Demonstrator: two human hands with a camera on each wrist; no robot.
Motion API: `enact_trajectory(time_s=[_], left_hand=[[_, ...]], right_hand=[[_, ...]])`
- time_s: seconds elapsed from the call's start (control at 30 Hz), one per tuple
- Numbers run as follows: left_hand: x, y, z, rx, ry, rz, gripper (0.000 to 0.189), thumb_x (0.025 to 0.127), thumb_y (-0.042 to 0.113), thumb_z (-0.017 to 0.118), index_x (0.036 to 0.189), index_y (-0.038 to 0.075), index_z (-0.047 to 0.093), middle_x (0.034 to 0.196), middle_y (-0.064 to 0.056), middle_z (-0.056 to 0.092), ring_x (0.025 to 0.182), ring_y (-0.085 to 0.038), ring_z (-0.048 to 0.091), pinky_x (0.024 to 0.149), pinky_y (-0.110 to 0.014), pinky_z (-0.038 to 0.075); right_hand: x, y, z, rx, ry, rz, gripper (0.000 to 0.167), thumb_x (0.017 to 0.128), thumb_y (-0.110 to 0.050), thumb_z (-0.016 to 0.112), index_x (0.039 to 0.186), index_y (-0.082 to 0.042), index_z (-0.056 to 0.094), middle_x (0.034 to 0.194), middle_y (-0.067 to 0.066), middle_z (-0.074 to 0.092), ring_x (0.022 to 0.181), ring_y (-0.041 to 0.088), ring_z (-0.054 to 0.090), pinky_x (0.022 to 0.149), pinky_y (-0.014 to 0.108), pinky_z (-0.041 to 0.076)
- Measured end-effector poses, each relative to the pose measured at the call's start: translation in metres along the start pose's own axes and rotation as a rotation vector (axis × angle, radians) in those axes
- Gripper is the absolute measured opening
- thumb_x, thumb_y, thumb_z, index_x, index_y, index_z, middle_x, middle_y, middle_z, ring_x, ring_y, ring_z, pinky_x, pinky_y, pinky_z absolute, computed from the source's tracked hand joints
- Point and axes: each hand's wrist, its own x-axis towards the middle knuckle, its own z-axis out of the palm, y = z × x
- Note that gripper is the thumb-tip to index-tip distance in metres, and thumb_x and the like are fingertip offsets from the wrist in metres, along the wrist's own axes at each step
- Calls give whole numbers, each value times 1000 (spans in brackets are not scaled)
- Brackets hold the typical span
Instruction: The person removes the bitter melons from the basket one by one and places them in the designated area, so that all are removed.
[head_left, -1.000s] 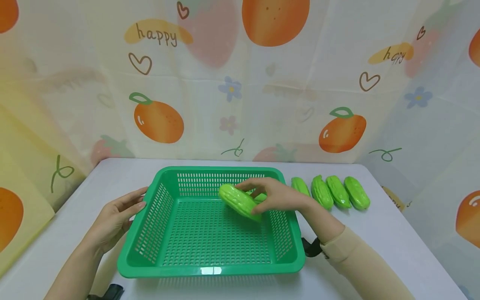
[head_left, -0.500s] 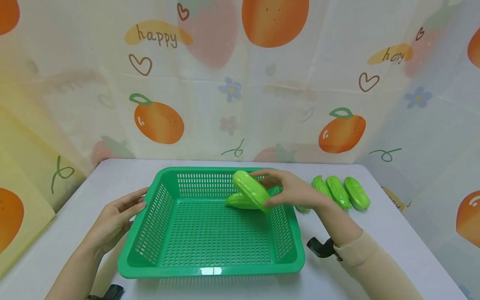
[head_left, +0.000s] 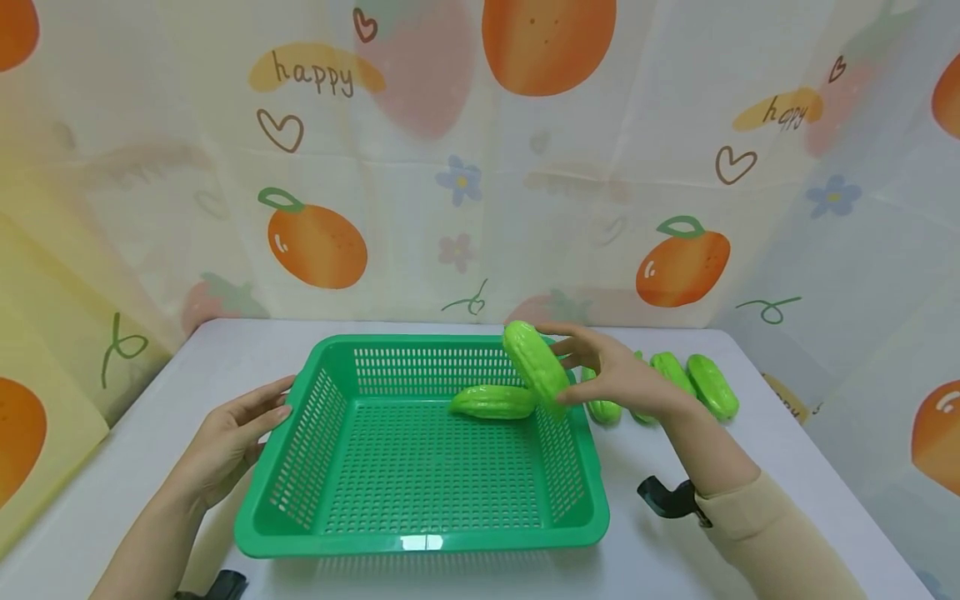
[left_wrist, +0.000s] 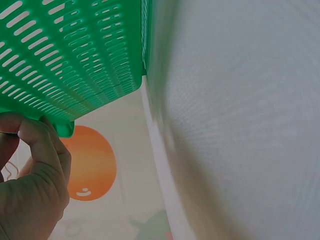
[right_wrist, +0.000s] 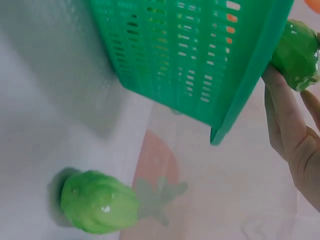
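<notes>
My right hand (head_left: 622,375) holds a bright green, bumpy bitter melon (head_left: 536,362) between thumb and fingers, tilted over the back right corner of the green basket (head_left: 322,546). In the right wrist view that bitter melon (right_wrist: 296,55) shows at the basket's rim, partly cut off by the frame edge. A second bitter melon (head_left: 487,402) lies on the basket floor near the back right. At the basket's left side, my left hand (head_left: 228,437) grips the rim with thumb and fingers; the left wrist view shows curled fingers (left_wrist: 45,145) at that rim.
Several more bitter melons (head_left: 712,387) lie in a row on the white table (head_left: 780,500), right of the basket and partly behind my right hand. A printed cloth (head_left: 525,208) hangs behind the table. Black wrist mounts (head_left: 667,498) sit by the sleeves.
My right hand has lifted the bitter melon and carried it right, from inside the basket to its back right rim. The bitter melon on the basket floor shows fully now. My left hand stays put.
</notes>
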Motion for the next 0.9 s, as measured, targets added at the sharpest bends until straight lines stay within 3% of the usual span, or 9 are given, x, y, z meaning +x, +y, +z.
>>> enact_trajectory(time_s=[0.17,0.4,0.7,0.9], left_hand=[[0,0,0,4,3,1,48,102,12,53,149,11,42,110,10,66,89,-4,70,73,-25,62],[0,1,0,11,7,4,49,102,13,53,150,11,42,109,10,66,88,-4,70,72,-25,62],[1,1,0,-4,-3,12,48,102,11,52,149,11,43,109,9,66,88,-4,70,72,-25,62],[1,0,0,3,1,11,48,102,12,52,149,10,42,109,9,66,87,-4,70,71,-25,62]], right_hand=[[-6,4,-8,15,2,3,85,80,-14,79,150,-35,36,141,10,55,119,32,57,94,43,52],[-14,8,-17,76,12,57,89,80,-12,78,152,-36,31,140,14,50,119,35,55,88,42,54],[-19,18,-23,140,6,94,94,81,-10,75,154,-40,23,146,13,41,120,37,53,87,41,56],[-22,27,-27,142,4,115,94,82,-12,74,154,-40,21,148,19,35,128,45,44,91,41,53]])
